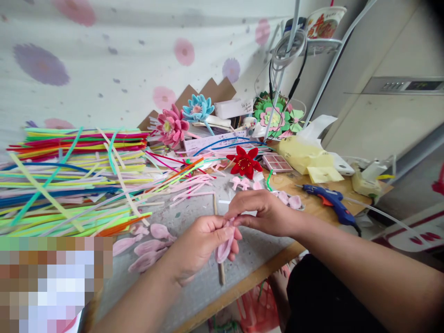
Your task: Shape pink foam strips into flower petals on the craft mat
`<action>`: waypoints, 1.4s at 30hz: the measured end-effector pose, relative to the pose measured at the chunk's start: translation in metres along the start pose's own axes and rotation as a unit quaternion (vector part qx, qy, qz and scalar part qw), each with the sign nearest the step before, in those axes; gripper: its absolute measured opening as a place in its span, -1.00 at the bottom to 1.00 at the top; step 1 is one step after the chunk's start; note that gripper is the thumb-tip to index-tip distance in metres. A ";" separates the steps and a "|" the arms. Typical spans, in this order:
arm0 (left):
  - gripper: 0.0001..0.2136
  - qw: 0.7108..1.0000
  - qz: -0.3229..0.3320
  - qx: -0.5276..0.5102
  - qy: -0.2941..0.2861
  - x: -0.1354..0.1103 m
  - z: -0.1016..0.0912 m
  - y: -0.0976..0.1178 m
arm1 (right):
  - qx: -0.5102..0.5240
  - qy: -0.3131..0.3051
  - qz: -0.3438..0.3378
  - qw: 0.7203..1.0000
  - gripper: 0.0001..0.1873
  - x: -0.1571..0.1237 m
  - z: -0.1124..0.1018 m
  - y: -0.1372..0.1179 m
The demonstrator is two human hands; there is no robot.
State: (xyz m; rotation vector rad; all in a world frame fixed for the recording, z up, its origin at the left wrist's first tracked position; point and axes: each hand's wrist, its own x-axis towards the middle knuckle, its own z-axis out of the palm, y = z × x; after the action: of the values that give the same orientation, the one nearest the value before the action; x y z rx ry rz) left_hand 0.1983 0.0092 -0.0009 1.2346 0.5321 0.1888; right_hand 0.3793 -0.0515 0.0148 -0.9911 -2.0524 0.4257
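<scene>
My left hand (199,243) is closed around a pale pink pipe-cleaner petal (224,249), which hangs down from its fingers. My right hand (263,210) pinches the top end of the same petal, fingertips meeting the left hand's. Both hands hover over the grey table top (194,212) near its wooden front edge. Several finished pink petals (145,247) lie to the left of my left hand. A thin wooden stick (218,231) lies under the hands.
A big heap of coloured pipe cleaners (69,175) covers the left of the table. Behind stand a red flower (244,162), a pink flower (171,125) and a blue flower (197,108). A blue glue gun (329,201) lies right, by yellow paper (308,155).
</scene>
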 end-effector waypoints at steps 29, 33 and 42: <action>-0.75 0.996 0.084 -0.013 0.010 -0.001 -0.002 -0.002 | -0.012 0.008 0.118 0.993 -0.93 0.003 0.003 -0.004; -0.77 0.996 0.086 -0.012 0.016 -0.002 -0.001 0.000 | -0.055 0.015 0.080 0.995 -0.92 0.002 0.002 -0.004; -0.71 0.993 0.055 0.030 0.096 0.008 0.000 -0.004 | -0.321 -0.015 -0.070 0.944 -0.83 0.002 0.002 -0.021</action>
State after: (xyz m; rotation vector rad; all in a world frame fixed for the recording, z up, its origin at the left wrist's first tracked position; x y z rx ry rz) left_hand 0.2041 0.0113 -0.0069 1.3130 0.6411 0.3904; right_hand 0.3663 -0.0635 0.0270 -1.1944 -2.3230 -0.3367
